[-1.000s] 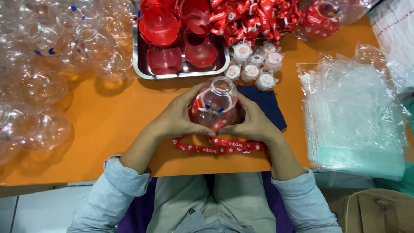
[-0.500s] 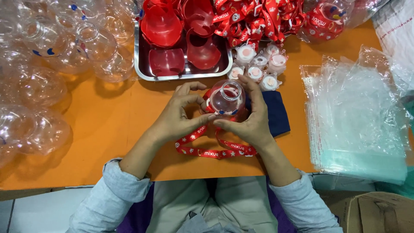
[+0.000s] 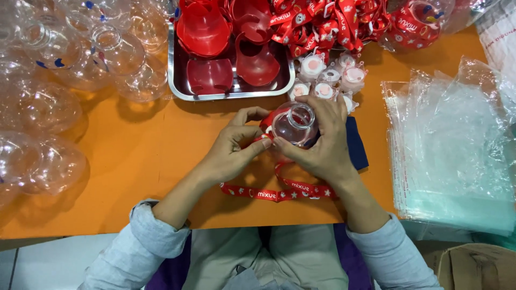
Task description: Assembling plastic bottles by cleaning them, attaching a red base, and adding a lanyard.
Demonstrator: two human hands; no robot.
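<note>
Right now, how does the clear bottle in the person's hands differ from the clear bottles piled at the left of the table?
The clear bottle in hand is gripped by the left hand and right hand; the piled bottles lie loose and untouched on the orange table. The held bottle has a red strap at its neck; the piled ones show none. Both kinds are transparent, rounded, with open mouths.

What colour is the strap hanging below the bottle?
Red with small white marks, the strap, clearest in the head view.
</note>
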